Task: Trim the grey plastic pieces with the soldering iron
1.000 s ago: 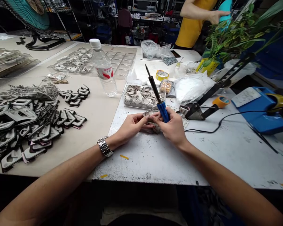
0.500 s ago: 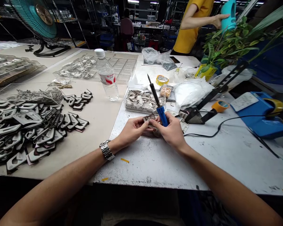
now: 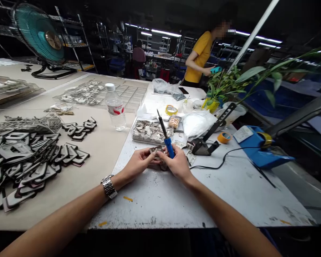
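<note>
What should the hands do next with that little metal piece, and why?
Probably tip the soldering iron down to the small metal piece: the right hand grips the iron with its tip pointing up and away, while the left hand pinches the piece.
</note>
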A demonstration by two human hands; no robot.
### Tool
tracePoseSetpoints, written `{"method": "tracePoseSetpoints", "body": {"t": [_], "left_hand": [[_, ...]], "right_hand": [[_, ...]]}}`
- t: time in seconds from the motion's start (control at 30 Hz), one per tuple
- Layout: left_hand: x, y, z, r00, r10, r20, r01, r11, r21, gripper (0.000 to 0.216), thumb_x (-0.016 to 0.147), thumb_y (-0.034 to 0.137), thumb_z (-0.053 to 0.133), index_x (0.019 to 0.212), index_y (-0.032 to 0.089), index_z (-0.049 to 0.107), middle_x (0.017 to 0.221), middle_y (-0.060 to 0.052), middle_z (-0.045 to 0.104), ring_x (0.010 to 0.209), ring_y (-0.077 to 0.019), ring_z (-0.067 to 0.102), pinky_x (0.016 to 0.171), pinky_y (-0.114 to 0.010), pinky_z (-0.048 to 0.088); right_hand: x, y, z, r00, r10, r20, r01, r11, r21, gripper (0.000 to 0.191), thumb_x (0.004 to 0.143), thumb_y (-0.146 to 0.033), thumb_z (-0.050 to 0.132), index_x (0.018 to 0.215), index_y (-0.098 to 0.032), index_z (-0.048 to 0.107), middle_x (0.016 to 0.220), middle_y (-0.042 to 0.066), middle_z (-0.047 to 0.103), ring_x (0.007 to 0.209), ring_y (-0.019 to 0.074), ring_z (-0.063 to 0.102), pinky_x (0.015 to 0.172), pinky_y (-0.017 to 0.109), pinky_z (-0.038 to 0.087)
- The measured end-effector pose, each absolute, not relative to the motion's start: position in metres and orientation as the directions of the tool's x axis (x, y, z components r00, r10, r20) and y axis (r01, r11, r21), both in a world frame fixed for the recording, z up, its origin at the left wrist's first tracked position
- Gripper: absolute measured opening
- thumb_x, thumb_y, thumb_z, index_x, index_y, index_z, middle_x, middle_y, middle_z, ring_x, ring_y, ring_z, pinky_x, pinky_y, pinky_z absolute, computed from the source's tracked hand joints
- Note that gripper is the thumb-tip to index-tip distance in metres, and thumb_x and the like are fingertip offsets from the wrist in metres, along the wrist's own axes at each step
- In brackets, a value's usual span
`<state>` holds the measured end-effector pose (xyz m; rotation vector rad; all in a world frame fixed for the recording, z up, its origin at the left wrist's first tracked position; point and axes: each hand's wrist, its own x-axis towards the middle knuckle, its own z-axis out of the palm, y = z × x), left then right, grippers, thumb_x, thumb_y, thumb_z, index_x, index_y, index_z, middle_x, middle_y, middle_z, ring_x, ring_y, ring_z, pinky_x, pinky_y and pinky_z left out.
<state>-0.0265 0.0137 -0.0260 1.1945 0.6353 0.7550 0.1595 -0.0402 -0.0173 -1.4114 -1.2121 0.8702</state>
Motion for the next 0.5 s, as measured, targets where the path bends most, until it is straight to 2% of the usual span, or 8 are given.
{"method": "tracePoseSetpoints", "body": {"t": [0.1, 0.27, 0.5], "left_hand": [[-0.0280, 0.0138, -0.0257, 0.612, 0.788, -0.058, -0.160, 0.195, 0.968, 0.052, 0.086, 0.062, 0.092, 0.103, 0.015, 0.078, 0.103, -0.012, 0.086, 0.087, -0.0266, 0.085, 0.087, -0.041, 0.072], [-0.0290, 0.0125, -0.0259, 0.601, 0.797, -0.052, -0.157, 0.182, 0.971, 0.054, 0.086, 0.061, 0.092, 0.110, 0.014, 0.079, 0.110, -0.013, 0.086, 0.093, -0.0264, 0.086, 0.095, -0.042, 0.071], [-0.0285, 0.0131, -0.0301, 0.590, 0.806, -0.052, -0.146, 0.170, 0.975, 0.051, 0.088, 0.060, 0.091, 0.105, 0.015, 0.077, 0.115, -0.012, 0.085, 0.099, -0.0257, 0.085, 0.097, -0.039, 0.070]], "right_hand": [[0.1607, -0.0400, -0.0187, 0.202, 0.977, 0.071, 0.194, 0.031, -0.980, 0.047, 0.082, -0.062, 0.090, 0.090, -0.025, 0.061, 0.073, -0.004, 0.056, 0.064, 0.0162, 0.051, 0.059, 0.031, 0.044], [0.1589, -0.0399, -0.0183, 0.214, 0.972, 0.095, 0.195, 0.052, -0.979, 0.048, 0.080, -0.062, 0.090, 0.088, -0.025, 0.060, 0.074, -0.004, 0.057, 0.065, 0.0165, 0.051, 0.061, 0.031, 0.044], [0.1587, -0.0395, -0.0198, 0.211, 0.975, 0.067, 0.135, 0.038, -0.990, 0.048, 0.079, -0.060, 0.092, 0.088, -0.025, 0.059, 0.074, -0.004, 0.056, 0.065, 0.0160, 0.049, 0.058, 0.030, 0.042]]}}
